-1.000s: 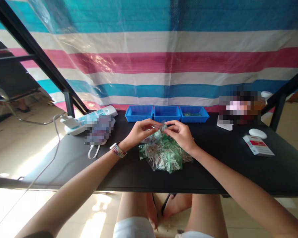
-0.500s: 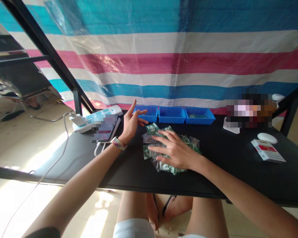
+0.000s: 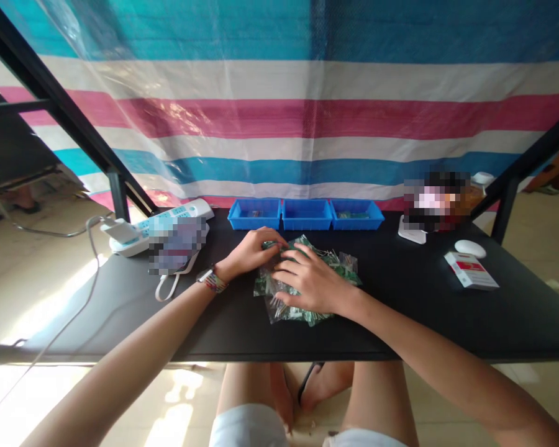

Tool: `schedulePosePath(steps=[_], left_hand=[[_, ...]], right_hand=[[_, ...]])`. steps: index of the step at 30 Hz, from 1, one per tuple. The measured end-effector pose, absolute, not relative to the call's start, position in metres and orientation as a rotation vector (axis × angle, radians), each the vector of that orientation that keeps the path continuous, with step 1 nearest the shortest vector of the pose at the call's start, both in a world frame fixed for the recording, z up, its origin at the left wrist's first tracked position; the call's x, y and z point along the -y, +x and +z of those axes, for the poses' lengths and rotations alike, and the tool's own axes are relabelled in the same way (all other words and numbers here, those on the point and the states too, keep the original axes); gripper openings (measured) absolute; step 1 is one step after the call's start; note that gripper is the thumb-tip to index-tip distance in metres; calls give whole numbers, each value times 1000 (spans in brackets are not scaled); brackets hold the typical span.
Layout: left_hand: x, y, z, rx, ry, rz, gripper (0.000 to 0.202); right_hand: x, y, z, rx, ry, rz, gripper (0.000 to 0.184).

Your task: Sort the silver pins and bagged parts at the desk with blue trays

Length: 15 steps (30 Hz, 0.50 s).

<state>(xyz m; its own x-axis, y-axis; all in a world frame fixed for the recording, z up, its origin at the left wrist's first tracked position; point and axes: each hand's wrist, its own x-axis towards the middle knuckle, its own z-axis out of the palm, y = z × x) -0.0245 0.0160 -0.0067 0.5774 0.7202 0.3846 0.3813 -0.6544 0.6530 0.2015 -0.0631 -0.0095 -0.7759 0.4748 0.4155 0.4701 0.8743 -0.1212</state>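
A pile of small clear-and-green plastic packets [image 3: 289, 310] with thin white sticks visible lies on the black table [image 3: 386, 323]. My right hand [image 3: 310, 279] rests over the pile, fingers spread and bent, palm down. At the pile's far left edge, my left hand [image 3: 254, 251] has its fingers curled and its thumb near the fingertips. A bit of green packet shows between them; the fingertips are partly hidden. Behind the pile stand the left blue tray [image 3: 231, 218] with a few small pieces inside, the middle blue tray [image 3: 306, 218], and the right blue tray [image 3: 377, 221] with green packets.
A white power strip [image 3: 198, 209] with a plugged-in charger [image 3: 121, 231] and a blurred phone [image 3: 179, 245] lie at left. On the right are a red-and-white box [image 3: 471, 271], a white oval object [image 3: 470, 249] and a white stand [image 3: 412, 233]. A striped sheet [image 3: 261, 118] hangs behind.
My left hand has come down from beside the left tray to the packets, its spread fingers now curled. My right hand stays on the pile. The view has shifted slightly right.
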Motion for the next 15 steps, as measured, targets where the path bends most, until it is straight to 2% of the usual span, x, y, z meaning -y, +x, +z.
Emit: schedulePosePath(steps=[9,15], left_hand=[[-15,-13,-18,-854,2088,877,26],[-11,-6,-23,-951,1847,1001,32]], right_hand=[[60,190,-2,2651,-689,-161,31],[61,180,2,2686,-781,-290,29]])
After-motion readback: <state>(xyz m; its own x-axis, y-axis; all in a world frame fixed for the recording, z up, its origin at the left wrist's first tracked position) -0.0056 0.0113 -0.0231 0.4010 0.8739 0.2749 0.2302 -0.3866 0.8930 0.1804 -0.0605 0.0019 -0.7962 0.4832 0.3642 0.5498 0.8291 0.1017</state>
